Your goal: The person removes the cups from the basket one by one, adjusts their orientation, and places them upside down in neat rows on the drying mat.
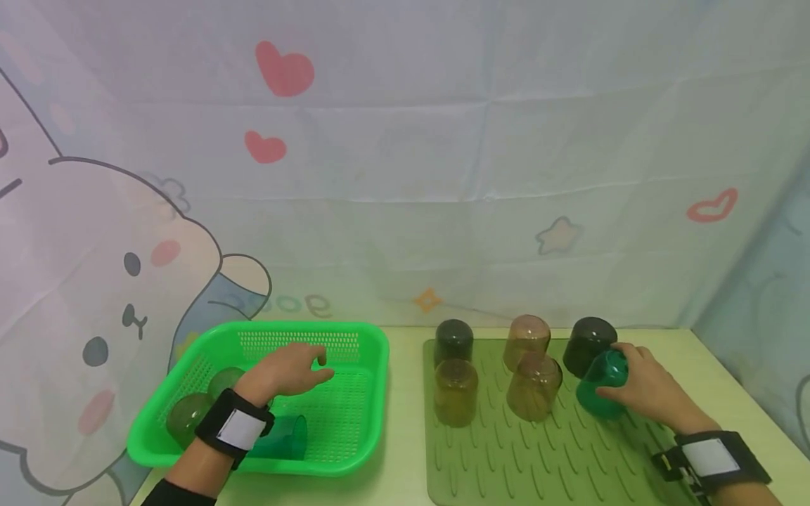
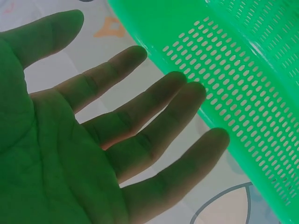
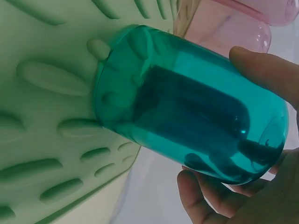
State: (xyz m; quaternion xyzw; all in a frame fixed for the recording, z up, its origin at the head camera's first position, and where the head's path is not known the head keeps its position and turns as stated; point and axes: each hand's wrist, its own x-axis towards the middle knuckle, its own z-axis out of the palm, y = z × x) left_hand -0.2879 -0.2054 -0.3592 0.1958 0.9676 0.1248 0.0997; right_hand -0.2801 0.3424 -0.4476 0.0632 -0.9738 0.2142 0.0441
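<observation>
My right hand grips a teal see-through cup round its base end, thumb on one side and fingers on the other. The cup is upside down and slightly tilted, its mouth right at the ridged green mat. Behind it stands a dark cup, seen through the teal wall in the right wrist view. Over the green basket hovers my left hand, fingers spread and relaxed, palm bare in the left wrist view. Inside the basket lie another teal cup and two greenish-looking cups, partly hidden by the left arm.
Upside-down cups stand in pairs on the mat: a grey one behind an amber one, and a pinkish one behind a brownish one. A printed cloth hangs along the table's back edge.
</observation>
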